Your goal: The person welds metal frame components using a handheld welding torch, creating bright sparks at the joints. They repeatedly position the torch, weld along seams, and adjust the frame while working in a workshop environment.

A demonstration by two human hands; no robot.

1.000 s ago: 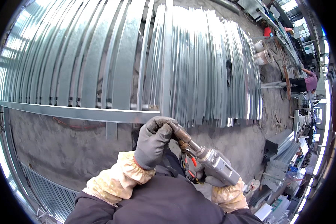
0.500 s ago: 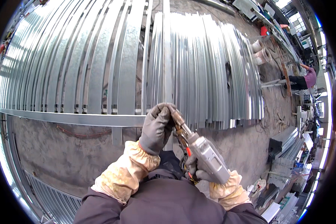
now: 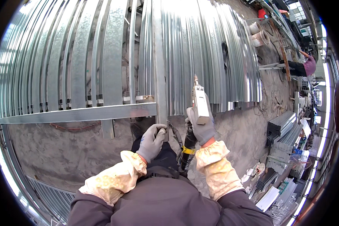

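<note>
Head view: where's the grey handheld tool [image 3: 200, 103]?
In the right hand [image 3: 204, 130], fingers wrapped round it, nozzle [image 3: 196, 79] pointing far toward the metal strips [image 3: 211, 64].
And the left hand [image 3: 151, 142]?
Curled narrow, by the near end of the long metal bar [image 3: 160, 75]; I cannot tell whether its fingers hold anything.

2 gloved hands [image 3: 153, 142] (1 tool [image 3: 201, 103])
</note>
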